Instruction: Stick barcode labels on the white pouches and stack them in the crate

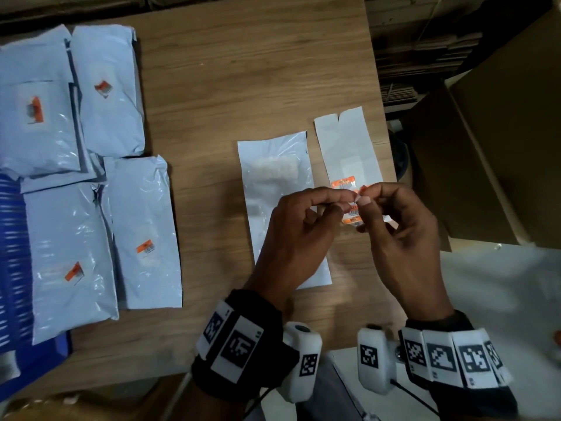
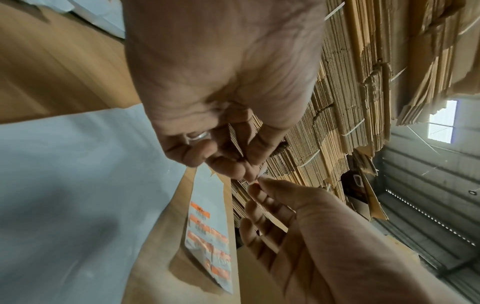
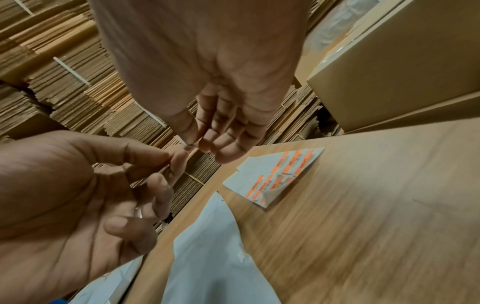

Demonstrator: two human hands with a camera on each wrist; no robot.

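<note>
Above the table's right side my two hands meet fingertip to fingertip. My left hand (image 1: 346,200) and right hand (image 1: 364,197) each pinch a small orange barcode label (image 1: 362,187) between thumb and forefinger. Under them lies the white label sheet (image 1: 343,147), with more orange labels near its close end. An unlabelled white pouch (image 1: 273,189) lies flat just left of the sheet, partly under my left hand. In the left wrist view a bit of the orange label (image 2: 255,182) shows between the fingers. The right wrist view shows the label sheet (image 3: 275,176) and the white pouch (image 3: 213,246) below the hands.
Several labelled white pouches (image 1: 69,253) lie overlapping at the left, partly over a blue crate (image 1: 12,238). A large cardboard box (image 1: 485,132) stands past the table's right edge. Stacks of flattened cardboard (image 3: 64,82) fill the background.
</note>
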